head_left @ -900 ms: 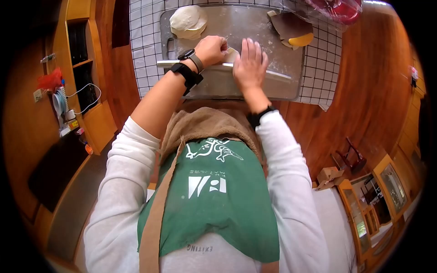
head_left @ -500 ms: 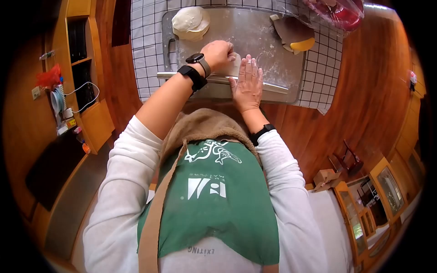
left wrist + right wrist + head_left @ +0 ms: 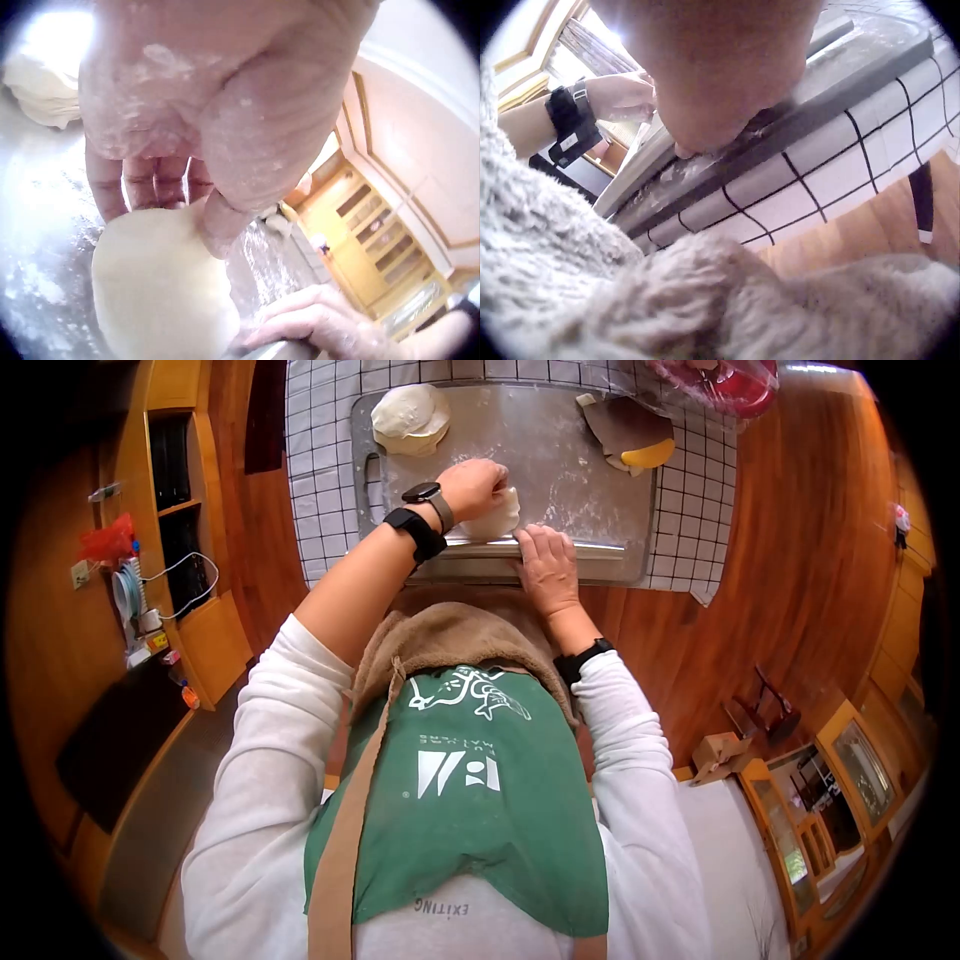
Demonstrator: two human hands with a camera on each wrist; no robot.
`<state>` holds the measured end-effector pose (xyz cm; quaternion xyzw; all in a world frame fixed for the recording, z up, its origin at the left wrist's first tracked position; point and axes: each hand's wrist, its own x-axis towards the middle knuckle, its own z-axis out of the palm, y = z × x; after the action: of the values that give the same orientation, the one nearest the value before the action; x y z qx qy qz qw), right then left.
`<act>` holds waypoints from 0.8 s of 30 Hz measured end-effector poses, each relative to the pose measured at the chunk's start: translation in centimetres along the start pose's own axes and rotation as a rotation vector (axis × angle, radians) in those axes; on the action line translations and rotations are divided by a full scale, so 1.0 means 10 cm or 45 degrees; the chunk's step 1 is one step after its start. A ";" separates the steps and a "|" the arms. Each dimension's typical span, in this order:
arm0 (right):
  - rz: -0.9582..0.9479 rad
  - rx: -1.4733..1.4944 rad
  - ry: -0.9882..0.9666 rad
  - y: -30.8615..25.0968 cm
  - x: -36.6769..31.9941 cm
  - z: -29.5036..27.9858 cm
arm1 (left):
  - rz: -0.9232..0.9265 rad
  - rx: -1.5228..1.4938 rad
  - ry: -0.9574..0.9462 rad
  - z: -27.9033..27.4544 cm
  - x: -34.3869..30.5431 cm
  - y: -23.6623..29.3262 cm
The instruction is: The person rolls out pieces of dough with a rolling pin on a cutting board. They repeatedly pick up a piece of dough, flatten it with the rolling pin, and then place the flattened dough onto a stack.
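My left hand (image 3: 472, 488) pinches the far edge of a flat, pale round of dough (image 3: 497, 518), thumb on top in the left wrist view. The rest of the dough round (image 3: 161, 289) lies on the floury board (image 3: 590, 480). A slim metal rolling pin (image 3: 600, 550) lies crosswise at the dough's near edge. Bent fingers of my right hand (image 3: 548, 565) hold it from above, the thumb on its near side. In the right wrist view the right hand (image 3: 720, 67) hides most of the pin.
A stack of pale dough rounds (image 3: 410, 420) sits at the board's far left. A brown flat piece with a yellow crescent-shaped piece (image 3: 648, 454) lies far right. Beyond is a red bowl (image 3: 740, 395) under plastic film. A checked cloth (image 3: 690, 510) covers the table.
The right hand has drawn back toward the body with the rolling pin, its straight fingers now bent over it. More of the dough round shows. My left hand stays at the dough, slightly nearer the body.
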<state>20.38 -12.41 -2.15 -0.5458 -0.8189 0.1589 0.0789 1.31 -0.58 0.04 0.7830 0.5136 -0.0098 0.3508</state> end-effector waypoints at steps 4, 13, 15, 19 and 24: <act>-0.203 -0.079 0.089 0.18 0.02 -0.14 | -0.147 -0.369 0.150 -0.07 -0.05 -0.10; -0.260 0.050 0.112 0.26 0.42 -0.24 | -0.282 -0.199 0.094 -0.17 -0.16 -0.18; -0.230 0.067 0.111 0.21 0.61 -0.27 | -0.285 -0.182 0.104 -0.16 -0.16 -0.19; 0.097 -0.067 0.366 0.01 1.05 -0.06 | -0.284 -0.108 0.173 -0.12 -0.16 -0.15; 0.190 -0.142 0.267 -0.05 0.68 0.09 | -0.203 -0.101 0.301 -0.04 -0.12 -0.23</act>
<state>16.96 -6.48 -3.12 -0.6223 -0.7709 0.0607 0.1216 -1.28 -0.79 -0.41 0.7208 0.6120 0.0751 0.3167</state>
